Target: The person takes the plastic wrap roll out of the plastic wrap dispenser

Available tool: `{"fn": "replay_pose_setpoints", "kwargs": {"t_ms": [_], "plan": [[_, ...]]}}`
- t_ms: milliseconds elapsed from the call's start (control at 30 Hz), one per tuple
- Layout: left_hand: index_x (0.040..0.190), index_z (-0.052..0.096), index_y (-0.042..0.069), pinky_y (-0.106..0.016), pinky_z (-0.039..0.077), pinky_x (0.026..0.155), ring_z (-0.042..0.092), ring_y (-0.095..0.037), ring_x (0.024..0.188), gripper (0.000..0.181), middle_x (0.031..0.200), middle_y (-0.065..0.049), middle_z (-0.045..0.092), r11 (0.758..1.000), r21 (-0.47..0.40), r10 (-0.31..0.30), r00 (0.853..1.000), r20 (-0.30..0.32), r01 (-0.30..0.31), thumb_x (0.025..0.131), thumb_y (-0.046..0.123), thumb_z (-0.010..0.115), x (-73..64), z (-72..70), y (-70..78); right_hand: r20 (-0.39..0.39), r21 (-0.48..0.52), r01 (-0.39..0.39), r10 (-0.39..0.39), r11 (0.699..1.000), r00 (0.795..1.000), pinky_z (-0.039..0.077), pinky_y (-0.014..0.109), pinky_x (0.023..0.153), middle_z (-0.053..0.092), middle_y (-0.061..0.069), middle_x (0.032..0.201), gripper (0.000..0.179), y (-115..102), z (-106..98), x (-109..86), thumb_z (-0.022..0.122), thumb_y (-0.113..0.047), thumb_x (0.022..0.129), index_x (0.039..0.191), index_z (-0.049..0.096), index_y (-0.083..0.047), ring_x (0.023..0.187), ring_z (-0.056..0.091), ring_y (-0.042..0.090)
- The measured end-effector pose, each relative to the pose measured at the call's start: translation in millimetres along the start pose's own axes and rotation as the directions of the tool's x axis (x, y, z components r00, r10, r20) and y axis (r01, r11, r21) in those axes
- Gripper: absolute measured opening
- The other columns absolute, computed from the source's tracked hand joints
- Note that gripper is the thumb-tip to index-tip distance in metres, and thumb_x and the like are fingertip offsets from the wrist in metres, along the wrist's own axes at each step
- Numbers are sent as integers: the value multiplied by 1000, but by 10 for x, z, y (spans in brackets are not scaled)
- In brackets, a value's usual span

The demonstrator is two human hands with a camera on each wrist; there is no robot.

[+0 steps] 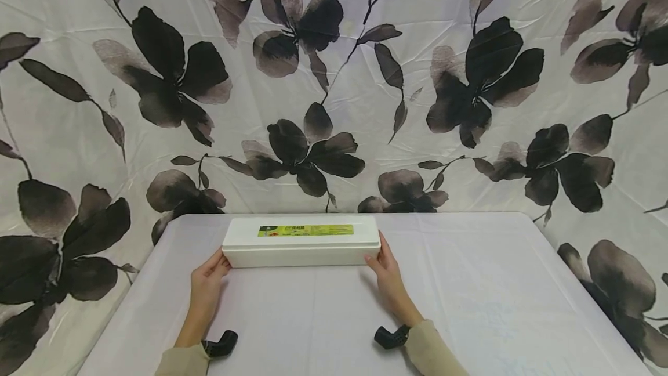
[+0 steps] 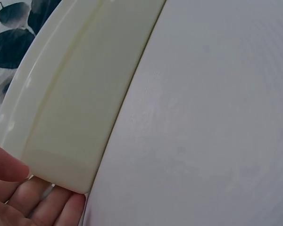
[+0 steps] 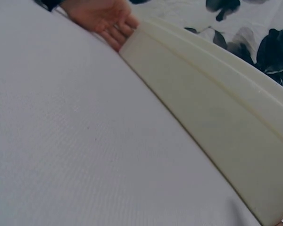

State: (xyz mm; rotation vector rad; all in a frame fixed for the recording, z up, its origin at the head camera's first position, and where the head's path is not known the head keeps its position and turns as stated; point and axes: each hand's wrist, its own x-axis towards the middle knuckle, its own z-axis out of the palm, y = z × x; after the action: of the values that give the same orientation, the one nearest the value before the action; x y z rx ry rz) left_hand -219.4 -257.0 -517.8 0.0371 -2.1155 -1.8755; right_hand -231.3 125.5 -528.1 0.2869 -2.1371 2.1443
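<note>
A long white lidded box [image 1: 305,256] with a yellow-green label [image 1: 305,230] on its lid lies near the far edge of the table. The left hand [image 1: 210,274] grips its left end; in the left wrist view the thumb [image 2: 8,165] is at the front corner and the fingers are against the end wall. At the opposite end the right hand [image 1: 386,271] holds the box, thumb on the front face and fingers along the side. The right wrist view shows the left hand [image 3: 104,21] at the far end, while only a sliver of the right hand appears at the lower right.
A white cloth [image 1: 313,318] covers the table. Behind it hangs a pale curtain [image 1: 376,103] printed with dark flowers. Black wrist devices [image 1: 392,337] are worn on both forearms, below beige sleeves [image 1: 433,350].
</note>
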Motion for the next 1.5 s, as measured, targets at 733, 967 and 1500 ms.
{"fn": "replay_pose_setpoints", "kwargs": {"t_ms": [733, 967, 1500], "plan": [[148, 35, -8, -12, 43, 95, 38, -30, 139, 51, 152, -19, 37, 995, 21, -101, 991, 87, 100, 98, -4, 46, -10, 184, 146, 78, 41, 32, -35, 999, 996, 25, 21, 114, 6, 27, 162, 73, -63, -233, 17, 49, -8, 102, 155, 2, 6, 149, 9, 38], [149, 32, -8, -18, 41, 100, 37, -27, 140, 52, 153, -19, 35, 991, 26, -132, 982, 136, 130, 99, 0, 45, -36, 223, 222, 36, -38, -21, 22, 999, 999, 3, 57, 119, 6, 32, 159, 66, -139, -296, -9, 40, -16, 105, 153, 3, 11, 148, 1, 44], [146, 34, -13, -17, 41, 100, 36, -32, 140, 50, 151, -24, 37, 992, -31, -113, 979, 170, 120, 100, -1, 47, -132, 349, 276, 100, 43, -132, 127, 990, 987, 0, 50, 121, -7, 22, 163, 57, -334, -473, -113, 8, -27, 110, 154, -6, 6, 150, -7, 34]]}}
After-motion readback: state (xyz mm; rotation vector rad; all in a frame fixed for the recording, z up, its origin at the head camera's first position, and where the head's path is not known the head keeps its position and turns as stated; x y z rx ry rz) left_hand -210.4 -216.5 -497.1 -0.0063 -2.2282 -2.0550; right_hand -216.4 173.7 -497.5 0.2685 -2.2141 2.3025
